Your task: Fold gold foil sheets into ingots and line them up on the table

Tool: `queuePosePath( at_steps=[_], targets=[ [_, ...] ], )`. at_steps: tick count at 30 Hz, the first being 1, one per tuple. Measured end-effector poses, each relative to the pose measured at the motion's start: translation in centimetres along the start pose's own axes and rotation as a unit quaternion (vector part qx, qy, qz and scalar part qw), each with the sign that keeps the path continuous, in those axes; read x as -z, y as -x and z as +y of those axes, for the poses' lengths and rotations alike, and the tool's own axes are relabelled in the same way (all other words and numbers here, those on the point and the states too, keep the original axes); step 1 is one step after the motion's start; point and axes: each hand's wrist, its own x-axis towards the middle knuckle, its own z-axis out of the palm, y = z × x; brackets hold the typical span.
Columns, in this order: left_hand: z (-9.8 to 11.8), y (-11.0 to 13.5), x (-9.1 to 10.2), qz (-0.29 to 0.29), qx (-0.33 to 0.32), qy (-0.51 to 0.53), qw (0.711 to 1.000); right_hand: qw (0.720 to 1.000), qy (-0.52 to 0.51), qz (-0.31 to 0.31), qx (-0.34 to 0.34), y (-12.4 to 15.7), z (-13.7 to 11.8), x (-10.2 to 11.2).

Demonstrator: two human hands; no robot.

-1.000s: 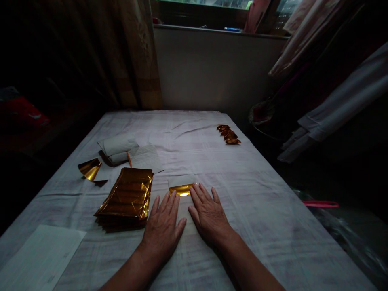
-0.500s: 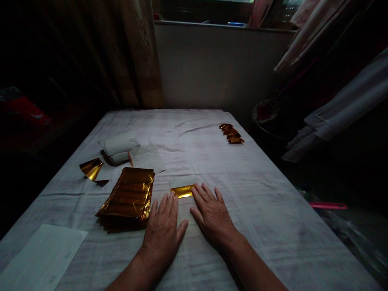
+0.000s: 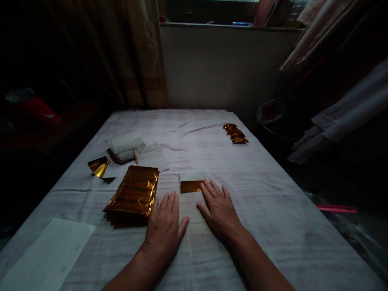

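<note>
My right hand [image 3: 220, 210] lies flat with its fingers spread a little, gripping nothing, its fingertips on the right end of the folded sheet of gold foil paper [image 3: 190, 186] lying before me on the pale plaid cloth [image 3: 260, 214]. My left hand [image 3: 164, 222] is also flat and open with nothing in hold, a little short of that sheet and just beside the stack of gold foil sheets [image 3: 135, 190], while folded gold pieces [image 3: 238, 135] sit in a row near the far right edge.

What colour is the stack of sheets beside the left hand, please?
The stack of sheets is shiny dark gold, best seen in the head view.
</note>
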Motion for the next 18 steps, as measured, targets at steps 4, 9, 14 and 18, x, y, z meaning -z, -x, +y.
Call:
queuePosePath(
  at_steps=[4, 9, 14, 18],
  targets=[
    [-0.2, 0.0, -0.1, 0.036, -0.002, 0.013, 0.999, 1.0, -0.012, 0.012, 0.003, -0.2, 0.2, 0.2],
    [-0.4, -0.7, -0.2, 0.06, -0.043, 0.031, 0.997, 0.999, -0.028, 0.029, 0.018, -0.3, 0.5, 0.1],
    [-0.2, -1.6, -0.9, 0.011, -0.083, 0.039, 0.996, 0.994, -0.054, 0.02, 0.095, -0.2, -0.2, 0.0],
    [-0.1, -1.5, -1.5, -0.012, -0.06, 0.039, 0.997, 0.993, -0.056, 0.021, 0.099, -0.2, -0.8, 0.0]
  ],
)
